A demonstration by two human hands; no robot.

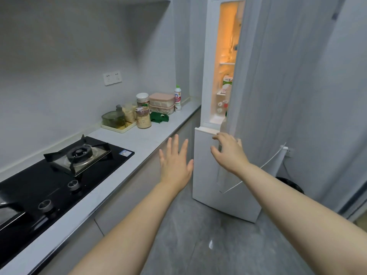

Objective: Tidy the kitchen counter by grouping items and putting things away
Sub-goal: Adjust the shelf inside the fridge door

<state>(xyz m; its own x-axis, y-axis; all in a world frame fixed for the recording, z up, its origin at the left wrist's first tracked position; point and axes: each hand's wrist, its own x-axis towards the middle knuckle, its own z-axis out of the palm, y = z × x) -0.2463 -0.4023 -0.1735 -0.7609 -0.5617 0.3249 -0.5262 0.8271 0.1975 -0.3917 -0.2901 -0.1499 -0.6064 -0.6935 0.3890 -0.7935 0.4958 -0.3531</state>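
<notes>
Fingers (217, 136) of the right hand (228, 150) are curling loosely at the lower edge of the ajar fridge door (254, 96), grip unclear; the left hand (175, 163) is hovering splayed, holding nothing. Jars (143, 118) are sitting grouped on the counter (158, 133); moving the door smoothly seems wisest

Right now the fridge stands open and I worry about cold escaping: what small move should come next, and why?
Probably swing the upper fridge door shut with the right hand: the door stands ajar, that hand is at its lower corner, and the left hand is open and empty, so nothing waits to go in.
</notes>
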